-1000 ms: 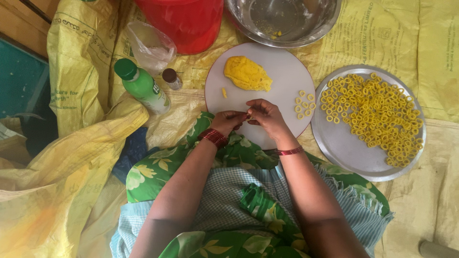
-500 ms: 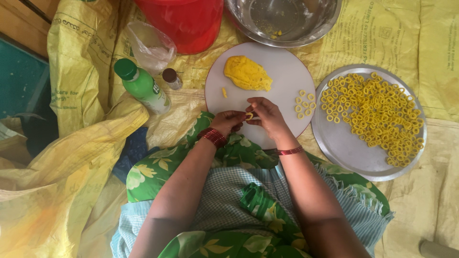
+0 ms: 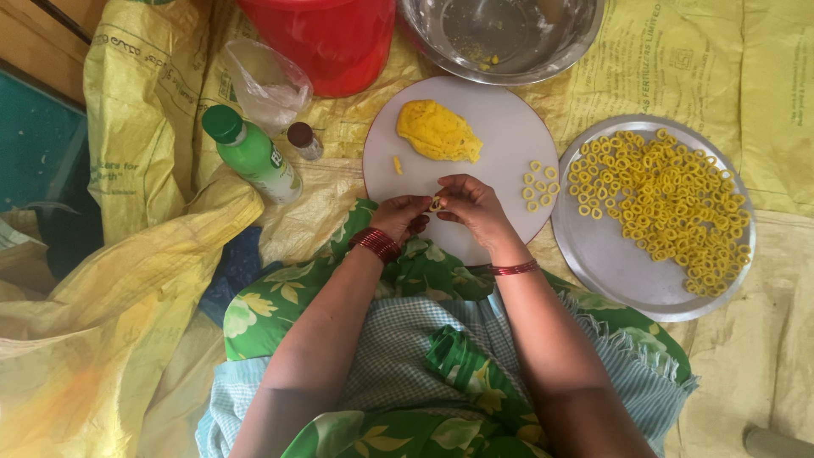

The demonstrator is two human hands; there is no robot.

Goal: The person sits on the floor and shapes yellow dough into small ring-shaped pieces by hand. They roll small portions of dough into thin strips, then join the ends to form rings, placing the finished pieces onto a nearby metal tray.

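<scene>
Small yellow dough ring (image 3: 436, 203) pinched between fingertips, above round white board (image 3: 500, 136).

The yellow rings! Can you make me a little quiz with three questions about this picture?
1. True or false: both hands, left hand and right hand, pinch one small dough ring between their fingertips.
2. Where do most finished rings lie? A) on the round steel tray B) in the steel bowl C) in the red bucket
3. What lies on the white round board near its far edge?

Key: 1 true. 2 A. 3 a lump of yellow dough.
</scene>
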